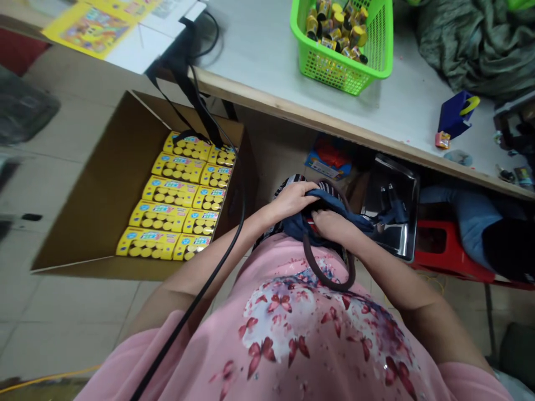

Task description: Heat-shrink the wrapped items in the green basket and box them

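Note:
A dark blue cloth bag (295,225) with brown loop handles (330,283) lies on my lap, its mouth spread apart. My left hand (295,199) is closed on the bag's far edge. Inside the opening is my right hand (330,225), its fingers partly hidden by the cloth. Something small and red shows beside those fingers; I cannot make out what it is or whether they hold it.
An open carton (83,211) of yellow packs stands on the floor at left. On the table (251,50) are a green basket (334,75) of small yellow-capped tubs and a blue box (453,117). A black tray (412,223) and red stool (455,259) are at right. A black cable (209,273) crosses my left arm.

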Available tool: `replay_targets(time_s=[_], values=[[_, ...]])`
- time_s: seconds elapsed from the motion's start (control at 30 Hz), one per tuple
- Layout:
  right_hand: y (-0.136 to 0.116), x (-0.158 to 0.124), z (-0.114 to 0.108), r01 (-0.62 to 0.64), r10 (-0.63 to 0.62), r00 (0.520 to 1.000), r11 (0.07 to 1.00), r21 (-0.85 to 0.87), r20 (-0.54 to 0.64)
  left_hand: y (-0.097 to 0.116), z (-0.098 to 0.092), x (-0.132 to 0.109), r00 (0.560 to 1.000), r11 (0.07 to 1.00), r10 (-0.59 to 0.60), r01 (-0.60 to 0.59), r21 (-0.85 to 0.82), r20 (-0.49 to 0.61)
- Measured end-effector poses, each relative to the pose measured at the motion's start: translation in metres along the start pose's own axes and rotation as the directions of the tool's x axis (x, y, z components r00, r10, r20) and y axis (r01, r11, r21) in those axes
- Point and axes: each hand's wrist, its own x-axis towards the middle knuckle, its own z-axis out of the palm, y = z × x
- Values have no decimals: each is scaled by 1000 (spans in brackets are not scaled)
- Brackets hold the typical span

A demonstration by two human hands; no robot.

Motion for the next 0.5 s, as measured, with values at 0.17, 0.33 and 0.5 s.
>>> replay_targets(time_s=[0.17, 0.33, 0.5], values=[[5, 6, -3, -6, 4, 998, 1000, -18, -67, -10, 2, 2, 993, 992, 1, 14, 128, -115], [19, 0, -2, 32, -32, 998, 999, 2, -54, -20, 8, 11, 995, 998, 65, -66, 16, 71], [27, 7, -7, 7, -7, 1000, 985, 173, -2, -27, 16, 7, 995, 994, 91, -88, -59, 46]])
